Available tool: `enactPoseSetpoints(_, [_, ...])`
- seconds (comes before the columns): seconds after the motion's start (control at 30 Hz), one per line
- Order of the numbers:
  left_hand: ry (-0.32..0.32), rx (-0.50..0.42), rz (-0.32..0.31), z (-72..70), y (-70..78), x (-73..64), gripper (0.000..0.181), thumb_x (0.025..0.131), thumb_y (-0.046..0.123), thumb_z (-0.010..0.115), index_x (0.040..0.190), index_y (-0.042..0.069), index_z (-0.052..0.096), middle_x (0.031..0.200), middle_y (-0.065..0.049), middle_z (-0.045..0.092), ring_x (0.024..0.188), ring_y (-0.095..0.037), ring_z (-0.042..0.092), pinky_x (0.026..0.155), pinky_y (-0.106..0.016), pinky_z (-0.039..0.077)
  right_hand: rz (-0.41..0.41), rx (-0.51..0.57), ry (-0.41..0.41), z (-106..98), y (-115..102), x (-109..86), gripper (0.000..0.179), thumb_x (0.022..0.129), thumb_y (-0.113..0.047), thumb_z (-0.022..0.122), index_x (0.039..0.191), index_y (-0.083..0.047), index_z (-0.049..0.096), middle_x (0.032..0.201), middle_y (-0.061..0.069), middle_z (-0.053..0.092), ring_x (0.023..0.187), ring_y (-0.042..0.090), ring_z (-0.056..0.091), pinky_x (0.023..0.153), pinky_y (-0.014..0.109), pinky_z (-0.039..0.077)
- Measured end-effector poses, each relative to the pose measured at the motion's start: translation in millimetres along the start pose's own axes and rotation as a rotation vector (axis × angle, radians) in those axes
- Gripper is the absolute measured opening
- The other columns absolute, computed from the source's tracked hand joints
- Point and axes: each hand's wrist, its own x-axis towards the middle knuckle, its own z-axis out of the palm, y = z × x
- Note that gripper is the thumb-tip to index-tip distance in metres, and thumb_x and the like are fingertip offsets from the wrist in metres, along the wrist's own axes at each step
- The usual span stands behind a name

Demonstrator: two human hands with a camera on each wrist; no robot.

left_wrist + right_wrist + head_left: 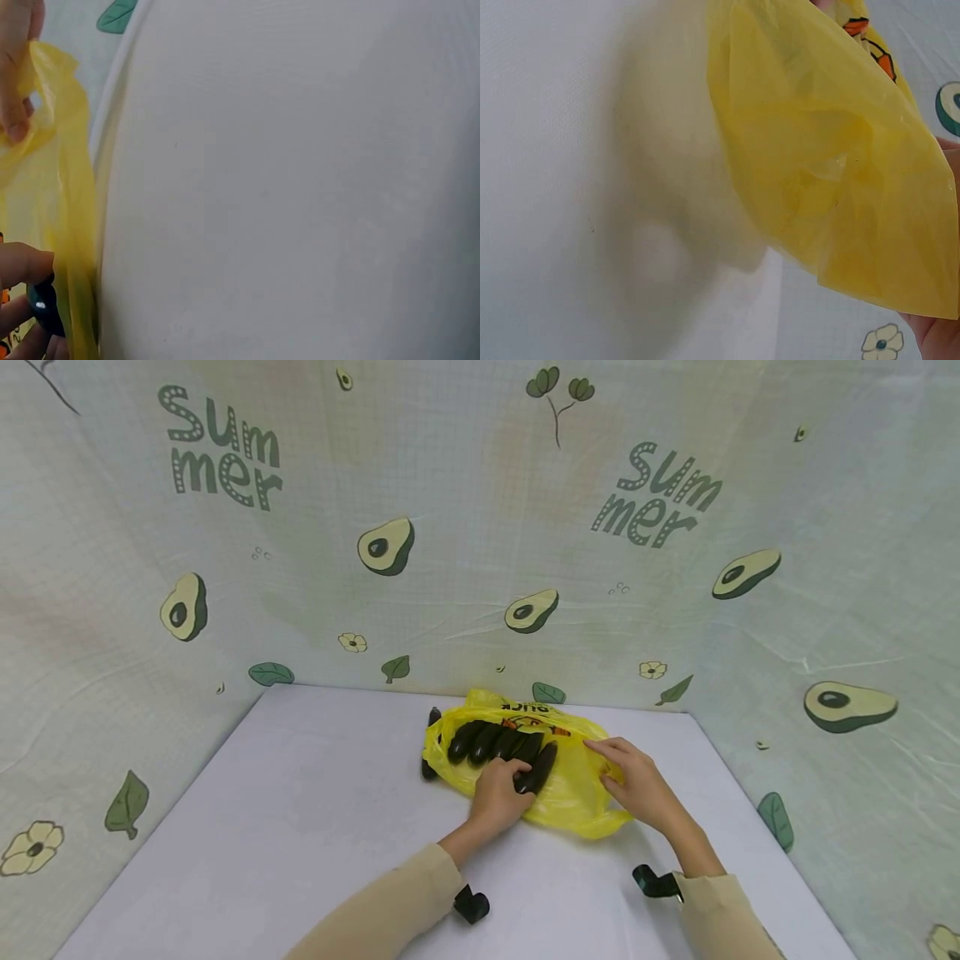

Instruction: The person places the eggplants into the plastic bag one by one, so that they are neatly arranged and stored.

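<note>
A yellow plastic bag [573, 789] with printing on it lies crumpled at the back of the table, its mouth spread. Several glossy dark eggplants [485, 742] lie side by side at the bag. My left hand [498, 792] grips the rightmost eggplant [543, 763], which slants over the yellow plastic. In the left wrist view, the dark end of this eggplant [46, 306] shows between the fingers. On the right side, my right hand [636, 783] pinches the bag's edge between thumb and fingers. The right wrist view shows the plastic [810, 165] lifted and stretched, covering much of that hand.
Another dark eggplant [428, 771] lies just outside the bag's left edge, partly hidden by it. The white table [322, 827] ends at a printed cloth backdrop [450, 610] behind and on both sides. Black wrist-camera mounts [471, 906] stick out from the sleeves.
</note>
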Motion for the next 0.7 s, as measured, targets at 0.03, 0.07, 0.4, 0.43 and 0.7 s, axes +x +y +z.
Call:
enactPoseSetpoints(0.03, [0.013, -0.002, -0.003, 1.0, 0.5, 0.0, 0.039, 0.082, 0.010, 0.087, 0.121, 0.009, 0.078, 0.099, -0.003, 0.065, 0.089, -0.015, 0.059, 0.078, -0.031, 0.053, -0.001, -0.001, 0.000, 0.1, 0.1, 0.0, 0.063, 0.087, 0.014, 0.076, 0.147, -0.002, 0.062, 0.129, 0.014, 0.066, 0.102, 0.024, 0.063, 0.083, 0.042, 0.057])
enactPoseSetpoints(0.07, [0.027, -0.002, -0.005, 2.1, 1.0, 0.1, 0.039, 0.082, 0.010, 0.087, 0.120, 0.009, 0.079, 0.099, -0.003, 0.065, 0.088, -0.015, 0.059, 0.078, -0.032, 0.052, -0.002, 0.000, 0.000, 0.3, 0.2, 0.1, 0.063, 0.087, 0.014, 0.076, 0.147, -0.002, 0.062, 0.129, 0.014, 0.066, 0.102, 0.025, 0.063, 0.083, 0.042, 0.057])
enactPoseSetpoints(0.4, [0.131, -0.008, -0.017, 15.4, 0.6, 4.3, 0.035, 0.083, 0.014, 0.088, 0.116, 0.009, 0.079, 0.094, -0.004, 0.062, 0.082, -0.013, 0.053, 0.075, -0.031, 0.048, 0.004, 0.012, 0.002, 2.4, -0.6, 0.9, 0.064, 0.087, 0.015, 0.076, 0.147, -0.003, 0.062, 0.128, 0.014, 0.066, 0.101, 0.025, 0.063, 0.086, 0.043, 0.059])
enactPoseSetpoints(0.43, [0.138, -0.014, -0.021, 16.2, 0.5, 4.7, 0.034, 0.083, 0.015, 0.088, 0.115, 0.009, 0.079, 0.094, -0.005, 0.062, 0.081, -0.013, 0.052, 0.075, -0.031, 0.048, 0.005, 0.013, 0.001, 2.4, -0.7, 0.8, 0.065, 0.087, 0.015, 0.076, 0.147, -0.003, 0.062, 0.128, 0.014, 0.066, 0.101, 0.025, 0.063, 0.086, 0.044, 0.059])
enactPoseSetpoints(0.7, [0.169, -0.033, -0.060, 19.6, 1.8, 6.4, 0.034, 0.084, 0.019, 0.090, 0.114, 0.009, 0.079, 0.089, -0.002, 0.057, 0.078, -0.011, 0.046, 0.073, -0.029, 0.043, 0.011, 0.020, -0.006, 3.9, -1.0, 1.8, 0.066, 0.087, 0.015, 0.076, 0.148, -0.005, 0.062, 0.130, 0.016, 0.066, 0.105, 0.027, 0.064, 0.089, 0.046, 0.059])
